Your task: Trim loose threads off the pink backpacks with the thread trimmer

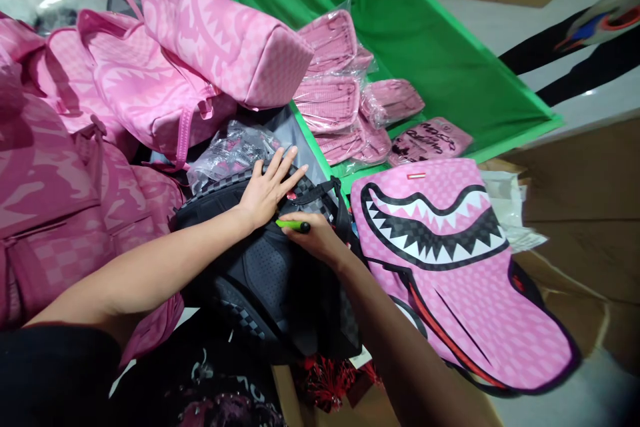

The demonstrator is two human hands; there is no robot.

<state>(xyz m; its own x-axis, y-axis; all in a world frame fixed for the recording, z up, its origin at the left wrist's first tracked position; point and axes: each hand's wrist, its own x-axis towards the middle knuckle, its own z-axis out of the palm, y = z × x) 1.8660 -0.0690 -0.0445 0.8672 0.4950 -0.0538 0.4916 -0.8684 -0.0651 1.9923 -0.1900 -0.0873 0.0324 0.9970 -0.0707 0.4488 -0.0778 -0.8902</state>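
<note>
A black backpack (270, 267) with grey checkered panels lies in front of me, its padded back facing up. On its upper part my left hand (265, 193) rests flat, with the fingers spread. Close beside it, my right hand (317, 237) is closed around a lime-green pen-like tool with a black end (294, 225). The tool's other tip points at the backpack near my left wrist; what exactly it touches is hidden. A black strap (343, 213) stands up at the bag's right edge.
Pink backpacks (120, 80) are piled at the left. Plastic-wrapped pink pouches (327, 103) lie in a green fabric bin (440, 53) at the back. A pink shark-mouth bag (470, 293) is at the right, near cardboard boxes (585, 213). Another person's hand (617, 7) holds orange-handled scissors.
</note>
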